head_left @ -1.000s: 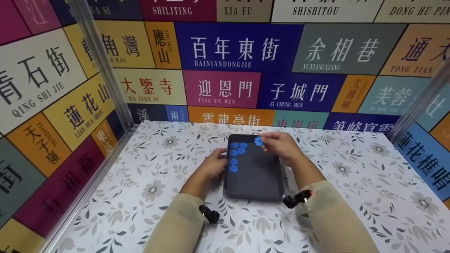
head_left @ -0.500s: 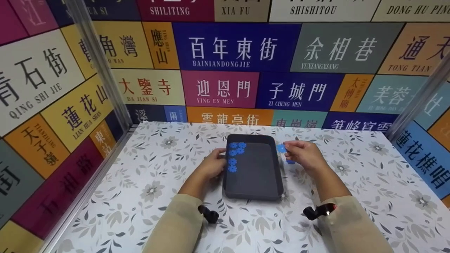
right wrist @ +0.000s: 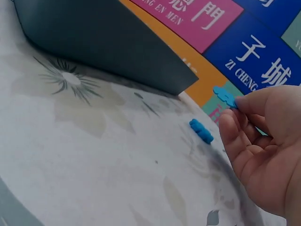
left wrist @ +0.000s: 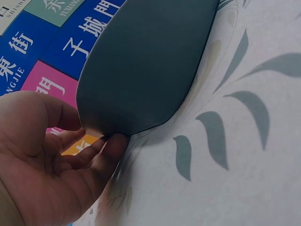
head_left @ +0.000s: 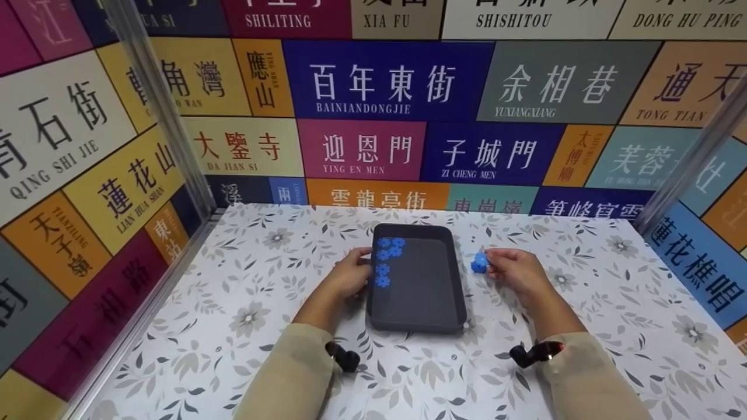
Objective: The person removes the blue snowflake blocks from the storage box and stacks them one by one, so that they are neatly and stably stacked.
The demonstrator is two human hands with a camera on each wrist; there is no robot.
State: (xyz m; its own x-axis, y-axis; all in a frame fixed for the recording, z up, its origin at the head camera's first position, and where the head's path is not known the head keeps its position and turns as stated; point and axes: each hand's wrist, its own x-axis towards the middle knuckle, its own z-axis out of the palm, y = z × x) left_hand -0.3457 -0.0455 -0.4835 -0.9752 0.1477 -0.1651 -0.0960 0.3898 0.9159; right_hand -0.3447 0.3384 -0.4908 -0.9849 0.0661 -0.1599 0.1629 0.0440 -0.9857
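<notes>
A dark grey rectangular tray (head_left: pixel 417 291) lies on the table. Several flat blue flower-shaped pieces (head_left: pixel 390 247) sit along the left side of its floor. My left hand (head_left: pixel 352 274) holds the tray's left side, thumb and fingertips at the tray's outer wall (left wrist: pixel 141 70) in the left wrist view. To the right of the tray, my right hand (head_left: pixel 516 269) pinches a blue flower-shaped piece (right wrist: pixel 225 96) between thumb and fingers. Below it on the table, apart from the hand, lie more blue pieces (right wrist: pixel 201 131); how many cannot be told.
The white leaf-patterned tabletop (head_left: pixel 251 361) runs around the tray. Upright walls with coloured Chinese name panels (head_left: pixel 385 81) stand behind and at both sides. A metal post (head_left: pixel 169 116) rises at the back left corner.
My right hand has moved from above the tray's far right corner out to the blue pieces at the right. The pieces in the tray and my left hand look the same.
</notes>
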